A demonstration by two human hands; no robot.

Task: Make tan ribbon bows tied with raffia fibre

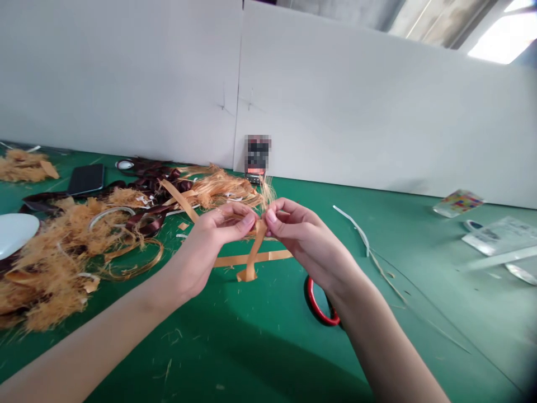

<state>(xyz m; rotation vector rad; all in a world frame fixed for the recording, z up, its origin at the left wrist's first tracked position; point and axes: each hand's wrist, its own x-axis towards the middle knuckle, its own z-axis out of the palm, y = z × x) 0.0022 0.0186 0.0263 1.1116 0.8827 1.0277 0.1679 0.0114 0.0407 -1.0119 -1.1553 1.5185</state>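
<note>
My left hand (pixel 222 229) and my right hand (pixel 293 226) meet in a pinch over the middle of the green table. Between their fingertips is a tan ribbon (pixel 255 246), its tail hanging down and curling at the end. Loose frayed threads (pixel 267 193) stick up above the fingers. Another flat tan ribbon strip (pixel 235 260) lies across the table behind the hanging tail. Beneath my right wrist shows a red scissor handle (pixel 321 305); the rest of it is hidden.
Tan frayed fibre (pixel 54 263) and dark brown ribbon (pixel 151 221) are heaped at left, near a black phone (pixel 86 179) and a white rounded object (pixel 17 232). A white strip (pixel 354 224) and clear plastic packets (pixel 499 238) lie at right. A white partition (pixel 356 112) stands behind.
</note>
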